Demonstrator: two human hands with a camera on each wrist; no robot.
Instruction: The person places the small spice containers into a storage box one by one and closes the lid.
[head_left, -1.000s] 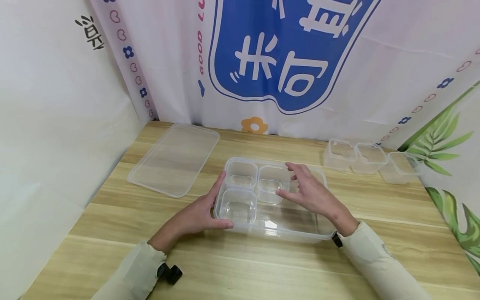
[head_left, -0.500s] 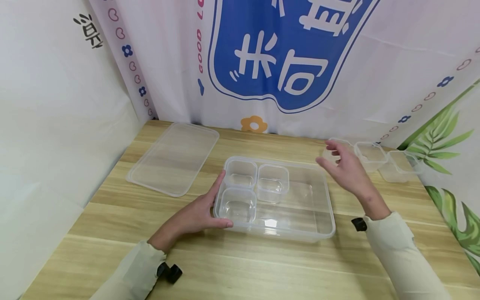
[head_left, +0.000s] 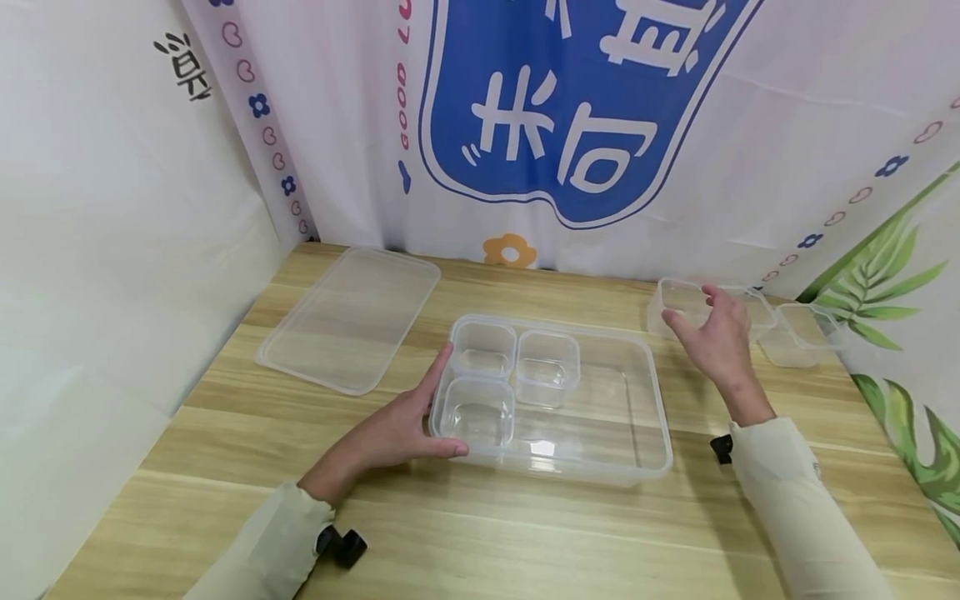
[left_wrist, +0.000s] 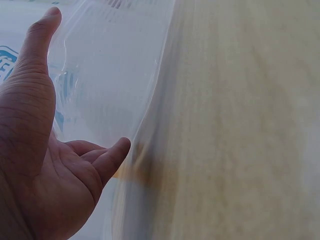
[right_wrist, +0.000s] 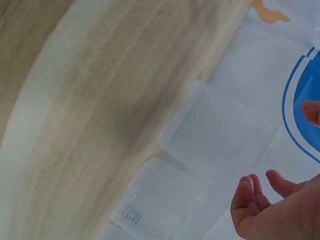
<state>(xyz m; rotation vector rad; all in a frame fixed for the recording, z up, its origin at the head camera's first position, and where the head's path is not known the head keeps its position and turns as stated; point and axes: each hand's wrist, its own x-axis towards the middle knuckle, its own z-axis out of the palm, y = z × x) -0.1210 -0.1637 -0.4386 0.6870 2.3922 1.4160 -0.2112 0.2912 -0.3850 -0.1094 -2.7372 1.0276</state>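
Head view: my left hand (head_left: 393,433) rested spread against the clear rectangular plastic box (head_left: 555,468), my empty right hand (head_left: 718,337) hung over clear square plastic cups (head_left: 762,321), likely light, best rim-pinched, by the wood-grain table's (head_left: 540,533) far-right corner.

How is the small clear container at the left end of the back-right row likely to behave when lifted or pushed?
The small clear container looks thin-walled and empty, so probably light for its size. Its shiny walls may be slippery. Its squarish shape suggests sliding rather than rolling.
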